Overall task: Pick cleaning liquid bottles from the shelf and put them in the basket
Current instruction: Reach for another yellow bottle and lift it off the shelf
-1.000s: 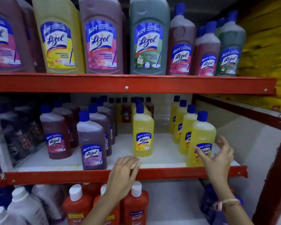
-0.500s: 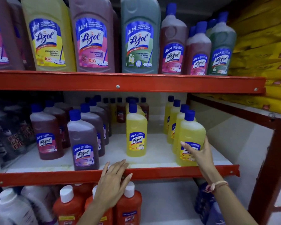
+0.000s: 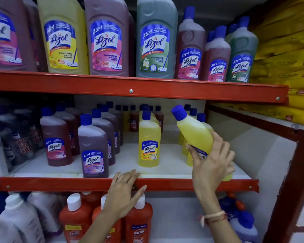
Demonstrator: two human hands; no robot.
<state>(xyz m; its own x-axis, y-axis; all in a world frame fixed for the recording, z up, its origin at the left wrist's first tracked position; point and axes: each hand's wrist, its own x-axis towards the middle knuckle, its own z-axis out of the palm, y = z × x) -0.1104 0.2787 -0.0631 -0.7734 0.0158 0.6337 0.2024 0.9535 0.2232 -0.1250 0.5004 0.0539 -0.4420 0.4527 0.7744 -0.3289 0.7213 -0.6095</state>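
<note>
My right hand [image 3: 211, 161] grips a yellow cleaning liquid bottle [image 3: 193, 130] with a blue cap, lifted off the middle shelf [image 3: 174, 165] and tilted so the cap leans left. Behind it a row of yellow bottles [image 3: 201, 118] stands partly hidden. Another yellow bottle [image 3: 149, 140] stands alone at the shelf's middle. My left hand [image 3: 125, 192] rests flat on the shelf's red front rail [image 3: 51, 184], fingers spread, holding nothing. No basket is in view.
Purple and maroon bottles [image 3: 93, 146] fill the shelf's left side. Large bottles [image 3: 155, 39] line the top shelf above a red rail [image 3: 165, 90]. Orange bottles with white caps [image 3: 75, 220] and white bottles [image 3: 18, 220] stand below. A red upright post [image 3: 295, 181] borders the right.
My right hand closed around the front yellow bottle on the right, lifted it off the shelf and tipped it leftward. My left hand stayed on the red rail.
</note>
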